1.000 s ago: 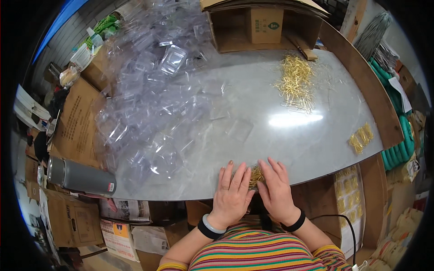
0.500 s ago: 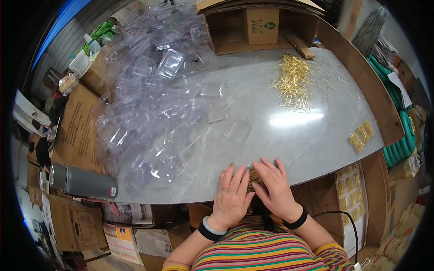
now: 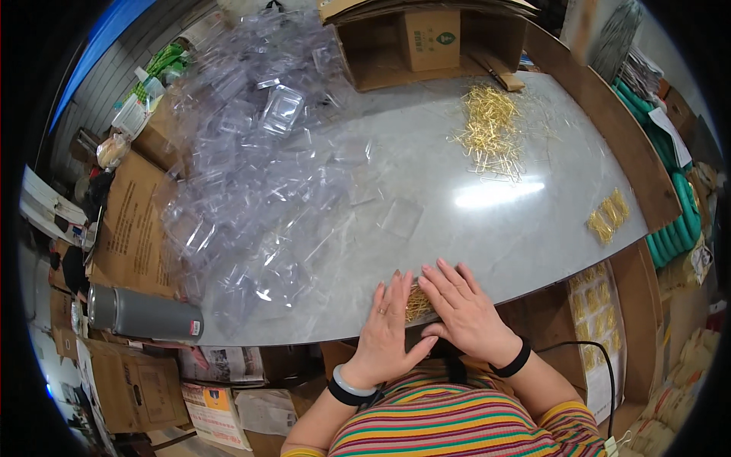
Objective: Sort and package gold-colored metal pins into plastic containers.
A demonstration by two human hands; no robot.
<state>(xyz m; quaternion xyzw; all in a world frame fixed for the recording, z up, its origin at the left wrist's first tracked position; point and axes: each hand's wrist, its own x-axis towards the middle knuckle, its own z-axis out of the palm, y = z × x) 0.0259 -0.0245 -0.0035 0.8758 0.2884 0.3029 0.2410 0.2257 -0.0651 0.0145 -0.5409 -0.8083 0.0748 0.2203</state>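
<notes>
At the table's near edge, a small bundle of gold wire hooks (image 3: 416, 303) sits between my hands, partly covered by them. My left hand (image 3: 384, 329) presses against its left side, fingers long and together, thumb pointing right. From the right, my right hand (image 3: 466, 316) lies over and against the bundle with fingers slightly spread. Whether a clear plastic shell surrounds the bundle I cannot tell. Beyond my hands lies a single clear plastic shell (image 3: 402, 218). A loose heap of gold wire hooks (image 3: 491, 126) rests at the far right. Several packed gold bundles (image 3: 608, 216) stand near the right edge.
Clear plastic shells (image 3: 251, 167) pile over the left of the grey table (image 3: 358, 266). A grey flask (image 3: 148, 312) lies at the left edge. An open cardboard box (image 3: 373, 57) stands at the back; a cardboard strip (image 3: 601, 129) borders the right. Filled packs (image 3: 598, 316) sit below the table.
My hands have shifted slightly left and opened out a little, showing more of the gold bundle. My left thumb has swung away from it, and the view has moved slightly.
</notes>
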